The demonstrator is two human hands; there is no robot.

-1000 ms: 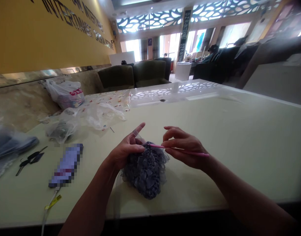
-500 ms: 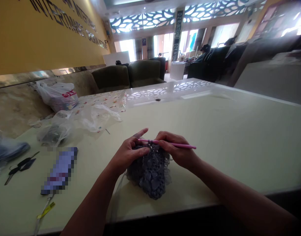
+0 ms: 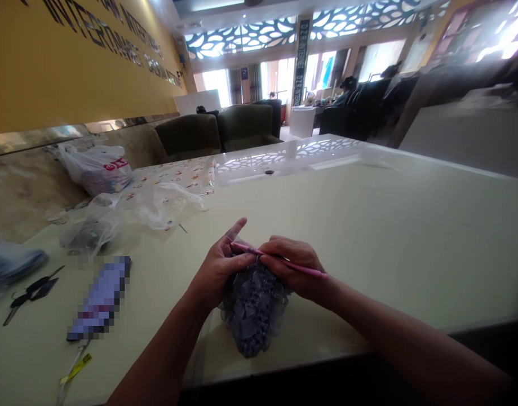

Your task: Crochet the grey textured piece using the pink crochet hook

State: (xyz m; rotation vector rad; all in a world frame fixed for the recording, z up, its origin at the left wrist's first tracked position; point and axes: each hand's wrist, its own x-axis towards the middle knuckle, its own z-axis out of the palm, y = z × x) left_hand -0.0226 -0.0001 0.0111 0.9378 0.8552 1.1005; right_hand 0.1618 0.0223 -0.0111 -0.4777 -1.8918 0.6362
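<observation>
A pink crochet hook [image 3: 303,269] slants across the top of a grey-blue crocheted piece [image 3: 252,316] with ruffled, ribbon-like petals. My right hand [image 3: 295,262] is closed round the hook, its thumb and fingers pinching the shaft near the work. My left hand [image 3: 225,262] grips the upper left edge of the crocheted piece between thumb and fingers, its index finger raised and pointing away. The hook's tip lies beside the left fingers. The piece hangs below both hands, its lower end close to the table's front edge.
On the pale table [image 3: 368,237] at left lie keys [image 3: 32,290], a blurred-out bluish flat object [image 3: 100,299] with a cable [image 3: 70,366], and clear plastic bags [image 3: 165,203]. A filled white bag [image 3: 98,169] stands by the wall. Armchairs [image 3: 246,127] and people are beyond.
The hook has tilted, its handle end dropping and shifting left. The crocheted piece has swung slightly left and lower, and my right hand has moved a little left and down with it.
</observation>
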